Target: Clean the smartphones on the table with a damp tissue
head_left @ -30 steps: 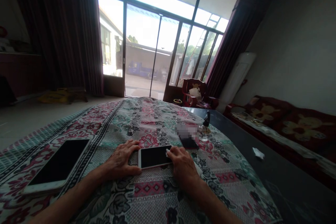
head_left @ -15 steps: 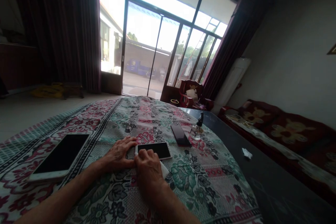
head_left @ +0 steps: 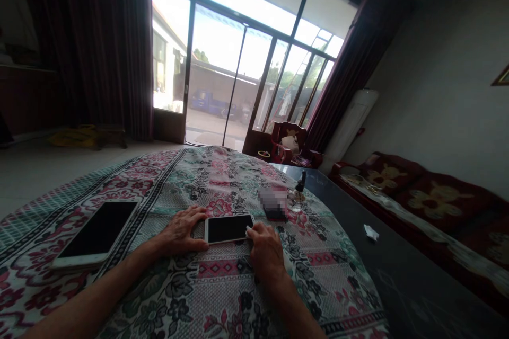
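Note:
A white-framed smartphone [head_left: 228, 229] lies flat on the patterned tablecloth [head_left: 222, 294], its dark screen up. My left hand [head_left: 183, 230] grips the phone's left end, thumb at the near corner and fingertips at the far corner. At the right end is my right hand [head_left: 267, 250], closed on a white tissue [head_left: 248, 230]. Only a small tip of the tissue shows at the fingertips, against the phone's near right edge; the rest is hidden. A larger white tablet [head_left: 95, 233] rests to the left of my left forearm.
Beyond my right hand lies a dark, partly blurred-out flat object [head_left: 273, 204]. Beside it stands a clear bottle with a black pump [head_left: 297, 193]. A crumpled white paper [head_left: 371, 232] sits on the dark tabletop at right, before a red sofa [head_left: 433, 196].
My right hand has moved right with the tissue, from the phone's left end to its right end. My left hand has stayed in place. The phone has barely shifted.

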Tool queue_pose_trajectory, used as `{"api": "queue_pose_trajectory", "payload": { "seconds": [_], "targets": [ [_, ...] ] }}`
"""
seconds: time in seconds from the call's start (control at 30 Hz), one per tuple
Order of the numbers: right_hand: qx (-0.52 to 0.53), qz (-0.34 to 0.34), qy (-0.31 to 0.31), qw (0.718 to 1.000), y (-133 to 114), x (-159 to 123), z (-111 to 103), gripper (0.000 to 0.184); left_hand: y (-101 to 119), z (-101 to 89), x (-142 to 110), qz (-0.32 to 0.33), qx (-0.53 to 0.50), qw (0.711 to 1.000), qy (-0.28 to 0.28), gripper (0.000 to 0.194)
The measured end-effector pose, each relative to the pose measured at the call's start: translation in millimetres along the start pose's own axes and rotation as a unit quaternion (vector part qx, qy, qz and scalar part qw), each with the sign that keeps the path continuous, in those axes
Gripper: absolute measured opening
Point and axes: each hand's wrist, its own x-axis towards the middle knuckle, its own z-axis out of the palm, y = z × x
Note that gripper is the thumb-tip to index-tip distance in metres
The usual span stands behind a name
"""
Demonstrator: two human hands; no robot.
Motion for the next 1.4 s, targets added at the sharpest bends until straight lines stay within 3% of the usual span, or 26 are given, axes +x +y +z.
{"api": "queue_pose_trajectory", "payload": {
  "seconds": [0.13, 0.33, 0.47, 0.57, 0.67, 0.8, 0.9, 1.0, 1.27, 1.4],
  "targets": [
    [-0.007, -0.019, 0.007, 1.0, -9, -4, 5, 0.035, 0, 0.0, 1, -0.003, 0.004, 1.0, -0.001, 0.076],
    [0.034, -0.138, 0.007, 0.99, -45, -9, 18, 0.025, 0, 2.3, 1, -0.001, 0.013, 1.0, 0.009, 0.071],
    [0.033, -0.168, -0.02, 0.985, -62, -4, 18, 0.02, 2, 1.5, -1, -0.003, 0.022, 1.0, 0.013, 0.067],
    [0.029, -0.144, -0.039, 0.988, -59, 2, 10, 0.021, 3, 0.2, -1, -0.004, 0.024, 1.0, 0.003, 0.068],
    [0.012, -0.079, -0.052, 0.995, -40, 10, -1, 0.026, 3, -1.0, -1, -0.007, 0.024, 1.0, -0.001, 0.072],
    [-0.027, 0.011, -0.04, 0.999, -10, 26, -8, 0.03, 4, -2.8, 0, -0.009, 0.022, 1.0, -0.008, 0.072],
    [-0.049, 0.035, -0.032, 0.998, -4, 38, -6, 0.031, 4, -2.8, 0, -0.013, 0.021, 1.0, -0.012, 0.072],
    [-0.042, 0.017, -0.024, 0.999, -18, 46, 1, 0.032, 3, -0.5, 0, -0.012, 0.024, 1.0, -0.009, 0.073],
    [0.019, -0.079, -0.025, 0.996, -88, 46, 28, 0.029, -5, 11.4, 1, -0.017, 0.011, 0.999, 0.041, 0.078],
    [0.06, -0.121, -0.025, 0.991, -100, 44, 38, 0.029, -10, 16.7, 1, -0.013, 0.021, 0.998, 0.052, 0.078]
  ]
}}
